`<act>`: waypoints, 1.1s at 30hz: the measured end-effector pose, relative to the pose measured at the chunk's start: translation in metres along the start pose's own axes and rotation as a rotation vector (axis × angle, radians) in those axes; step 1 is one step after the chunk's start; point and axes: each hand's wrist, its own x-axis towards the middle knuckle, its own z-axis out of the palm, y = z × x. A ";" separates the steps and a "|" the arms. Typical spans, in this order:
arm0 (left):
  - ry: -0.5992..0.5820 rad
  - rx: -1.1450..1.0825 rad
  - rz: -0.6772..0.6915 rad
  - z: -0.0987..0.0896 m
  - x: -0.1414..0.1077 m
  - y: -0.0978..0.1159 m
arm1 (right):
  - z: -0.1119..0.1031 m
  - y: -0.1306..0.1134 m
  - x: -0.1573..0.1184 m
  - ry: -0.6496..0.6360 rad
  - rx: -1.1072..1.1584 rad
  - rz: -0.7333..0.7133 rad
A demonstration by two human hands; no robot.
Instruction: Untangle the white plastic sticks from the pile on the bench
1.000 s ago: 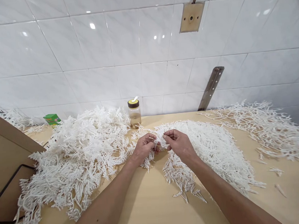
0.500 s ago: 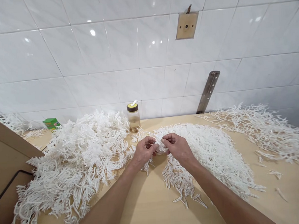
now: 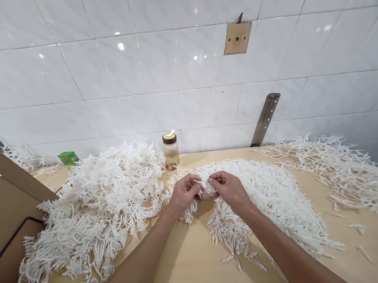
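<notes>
My left hand (image 3: 186, 193) is closed in a pinch on a white branching plastic piece (image 3: 205, 184), just above the table. Facing it, my right hand (image 3: 228, 189) is also closed, thumb and forefinger pinched at the same piece; its fingertips partly hide what they grip. To the right, behind and beside my right hand, lies a broad heap of small white pieces (image 3: 275, 196). A larger, tangled heap of white branching pieces (image 3: 109, 202) spreads to the left of my left hand. A small loose cluster (image 3: 228, 233) lies below my right hand.
A clear jar (image 3: 171, 155) with a black and yellow lid stands against the tiled wall. Left are a green box (image 3: 68, 158) and a cardboard box (image 3: 17, 212). Thin white branched strips (image 3: 344, 166) lie far right, near a metal bracket (image 3: 266, 119). Bare tabletop (image 3: 183, 261) shows in front.
Both hands stay close together and keep their pinch, with only small finger movements. The whole view has shifted slightly, so everything appears a little lower.
</notes>
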 end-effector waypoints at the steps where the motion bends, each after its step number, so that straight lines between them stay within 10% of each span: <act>1: -0.033 -0.011 -0.019 0.000 -0.001 0.001 | -0.001 0.001 0.001 0.001 -0.004 -0.008; 33: -0.025 0.004 -0.087 0.002 -0.004 0.006 | 0.002 -0.011 -0.008 -0.009 -0.336 -0.263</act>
